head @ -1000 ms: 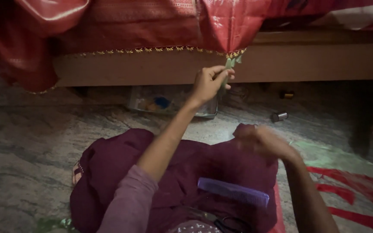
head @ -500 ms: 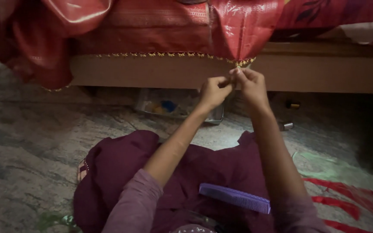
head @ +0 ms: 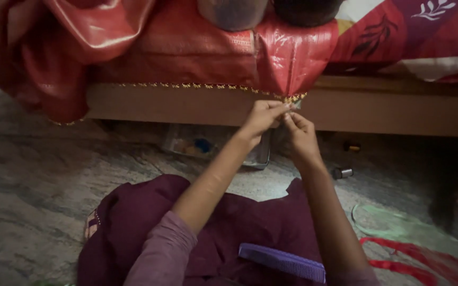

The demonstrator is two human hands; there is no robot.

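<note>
A shiny red cloth (head: 287,53) with a gold beaded border hangs over the side of a wooden bed frame (head: 398,111). My left hand (head: 263,117) and my right hand (head: 300,132) meet at the cloth's lower corner. The fingertips of both pinch the gold fringe (head: 292,98) there. A purple comb (head: 282,262) lies on my lap, on dark maroon fabric (head: 239,222).
Two dark pots (head: 234,10) stand on the bed above the cloth. Under the bed lie a clear tray (head: 208,148) with coloured bits and a small dark bottle (head: 341,172). Red threads (head: 420,259) lie on the stone floor at the right.
My right hand rose from my lap to join the left at the cloth's corner. The view has moved closer to the bed and shifted a little.
</note>
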